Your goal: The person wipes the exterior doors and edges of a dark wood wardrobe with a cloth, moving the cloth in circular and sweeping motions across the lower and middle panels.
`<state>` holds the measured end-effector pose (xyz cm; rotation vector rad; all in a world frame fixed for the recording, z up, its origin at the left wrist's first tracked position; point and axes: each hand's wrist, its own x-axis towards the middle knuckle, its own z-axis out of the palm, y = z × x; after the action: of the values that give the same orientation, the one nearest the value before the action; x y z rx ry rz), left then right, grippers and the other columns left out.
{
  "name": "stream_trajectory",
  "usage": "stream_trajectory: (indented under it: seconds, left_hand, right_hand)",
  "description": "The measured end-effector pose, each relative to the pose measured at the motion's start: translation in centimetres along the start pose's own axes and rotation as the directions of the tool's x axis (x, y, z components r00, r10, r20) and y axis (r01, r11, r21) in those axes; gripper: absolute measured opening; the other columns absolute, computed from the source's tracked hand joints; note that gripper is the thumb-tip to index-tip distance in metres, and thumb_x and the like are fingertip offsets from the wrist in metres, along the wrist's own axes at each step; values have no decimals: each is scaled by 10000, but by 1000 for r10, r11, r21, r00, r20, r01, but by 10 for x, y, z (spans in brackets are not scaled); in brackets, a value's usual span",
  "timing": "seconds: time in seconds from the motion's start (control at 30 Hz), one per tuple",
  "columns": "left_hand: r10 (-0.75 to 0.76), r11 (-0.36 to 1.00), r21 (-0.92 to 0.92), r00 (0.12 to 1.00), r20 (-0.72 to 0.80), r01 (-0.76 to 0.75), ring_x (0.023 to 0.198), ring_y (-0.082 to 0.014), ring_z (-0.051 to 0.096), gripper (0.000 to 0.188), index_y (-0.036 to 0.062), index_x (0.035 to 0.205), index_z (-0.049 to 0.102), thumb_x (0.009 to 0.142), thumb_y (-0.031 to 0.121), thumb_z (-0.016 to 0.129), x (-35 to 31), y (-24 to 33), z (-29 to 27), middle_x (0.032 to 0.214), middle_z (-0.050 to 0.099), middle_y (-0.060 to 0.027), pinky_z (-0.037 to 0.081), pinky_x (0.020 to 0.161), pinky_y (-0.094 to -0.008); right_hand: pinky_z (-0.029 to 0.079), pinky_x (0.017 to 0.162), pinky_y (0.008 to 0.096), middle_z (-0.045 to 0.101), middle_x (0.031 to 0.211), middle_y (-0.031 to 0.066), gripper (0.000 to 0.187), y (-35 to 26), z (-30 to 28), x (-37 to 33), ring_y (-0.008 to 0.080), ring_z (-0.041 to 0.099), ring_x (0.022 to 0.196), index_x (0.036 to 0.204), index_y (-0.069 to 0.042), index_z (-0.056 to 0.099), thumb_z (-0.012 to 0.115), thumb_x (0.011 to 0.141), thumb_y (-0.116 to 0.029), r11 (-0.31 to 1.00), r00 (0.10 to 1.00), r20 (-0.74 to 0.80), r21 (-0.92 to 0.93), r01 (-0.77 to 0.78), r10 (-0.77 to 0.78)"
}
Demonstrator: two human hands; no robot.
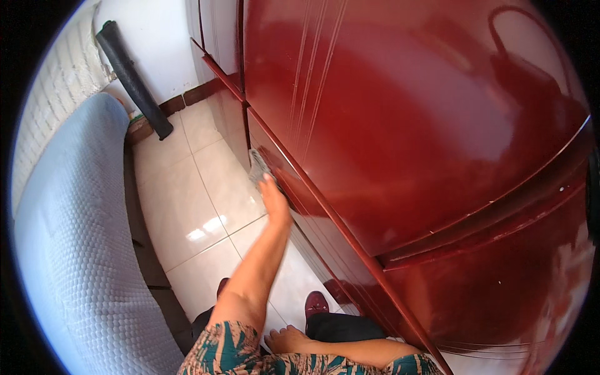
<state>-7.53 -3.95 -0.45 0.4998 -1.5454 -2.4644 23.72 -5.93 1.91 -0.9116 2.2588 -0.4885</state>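
My left hand (275, 201) reaches forward and down with a crumpled grey cloth (257, 169) at its fingers. It holds this cloth against the lower front of a glossy dark red cabinet (375, 125), below the projecting ledge. Part of the cloth is hidden behind the fingers. Bent across in front of my body, my right hand (289, 341) has its fingers a little apart, with nothing visible in them. It lies low, near my dark trousers and the sleeve of my left arm.
A bed with a light blue quilted cover (75, 250) runs along the left. A black roll-shaped object (134, 81) leans in the far corner by the white wall (150, 44). Pale glossy tiles (181, 212) cover the narrow floor, where my dark red shoe (317, 303) stands.
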Motion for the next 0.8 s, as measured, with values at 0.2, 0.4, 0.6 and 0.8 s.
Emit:
stream_trajectory:
  seconds: [0.2,0.4,0.6,0.8]
  left_hand:
    - [327,898,175,879,347,-403,1398,-313,52,692,-63,1416,82,941,338,387,-197,44,7,1501,60,-213,35,1125,-398]
    - [477,685,89,537,696,-723,1384,-411,-47,734,55,1459,45,905,283,469,-250,50,-25,1493,-53,-252,1,1093,-499]
    - [376,853,221,851,367,-472,1400,-316,34,697,-49,1424,41,931,289,400,-136,98,29,1503,43,-209,62,1129,-380]
    - [67,996,-86,932,355,-39,1209,-217,398,713,26,1337,341,902,589,384,39,114,32,1316,433,-102,271,1041,-348]
  right_hand:
    - [195,1095,336,380,1397,176,468,9,-18,-18,276,247,1352,1360,-91,402,349,903,-174,902,962,270,421,-94,-26]
    - [307,1021,400,475,1279,212,420,3,4,-8,321,403,1235,1285,-60,462,386,889,-179,875,997,-11,480,70,-74]
    - [462,479,423,574,697,96,175,11,35,7,275,602,538,867,-58,562,512,792,-208,962,865,-431,-204,184,-257]
    - [487,543,467,600,836,129,213,11,30,19,320,648,664,958,-72,538,462,850,-240,940,974,-16,-265,213,-225]
